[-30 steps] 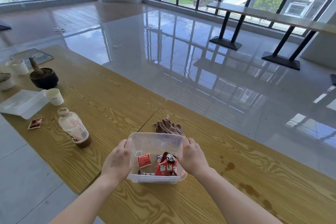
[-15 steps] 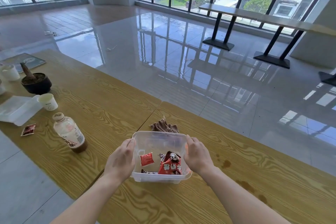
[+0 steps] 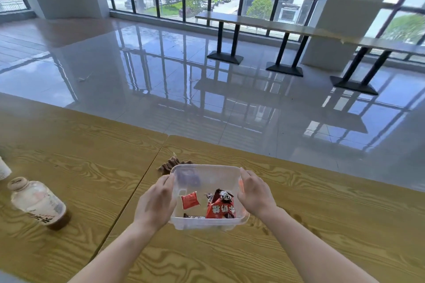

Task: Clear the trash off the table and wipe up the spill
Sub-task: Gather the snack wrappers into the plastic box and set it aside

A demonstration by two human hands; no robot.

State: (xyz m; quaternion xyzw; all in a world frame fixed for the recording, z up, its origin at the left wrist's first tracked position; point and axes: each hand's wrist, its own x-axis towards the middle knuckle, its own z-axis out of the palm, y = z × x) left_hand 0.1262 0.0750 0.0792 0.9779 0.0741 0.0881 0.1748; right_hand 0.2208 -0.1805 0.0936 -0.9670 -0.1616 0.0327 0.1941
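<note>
A clear plastic container (image 3: 208, 169) sits between both hands at the table's near middle. Inside it lie a big red snack wrapper (image 3: 220, 208), a small red packet (image 3: 190, 200) and a dark wrapper at the bottom. My left hand (image 3: 156, 204) grips its left wall and my right hand (image 3: 255, 193) grips its right wall. A crumpled brown cloth (image 3: 171, 164) lies on the wooden table (image 3: 322, 190) just behind the container. Faint brown spill marks (image 3: 299, 217) stain the wood beside my right forearm.
A plastic bottle (image 3: 38, 202) with a little brown drink stands at the left, with a paper cup (image 3: 3, 169) at the frame's edge behind it. A seam (image 3: 147, 167) divides the two tabletops. Beyond the far edge are glossy floor tiles and a long bench table (image 3: 264, 23).
The view has swung up and to the right, so the bowl, lid and packet at the far left have left the frame. Both hands keep the same hold on the container.
</note>
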